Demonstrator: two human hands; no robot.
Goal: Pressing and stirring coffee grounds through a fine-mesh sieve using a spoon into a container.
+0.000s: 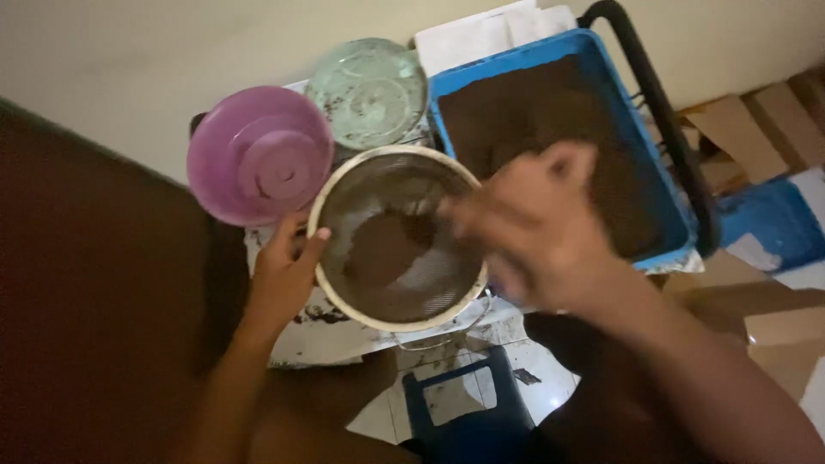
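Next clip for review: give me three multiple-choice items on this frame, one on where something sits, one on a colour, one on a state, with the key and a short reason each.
1. Where is the purple bowl relative to the round sieve?
A. Up and to the left of it
B. Inside the blue tray
C. Under the blue stool

2. What colour is the tray that holds the brown powder?
A. Red
B. Blue
C. White

3. What is the left hand doing?
A. Resting flat on the floor
B. Lifting the clear glass bowl
C. Gripping the sieve's rim

Key: 1 A, the upturned purple bowl lies beyond the sieve's left edge. 2 B, the tray's rim is bright blue. 3 C, the thumb lies over the sieve's left rim while the blurred right hand is over its right side.
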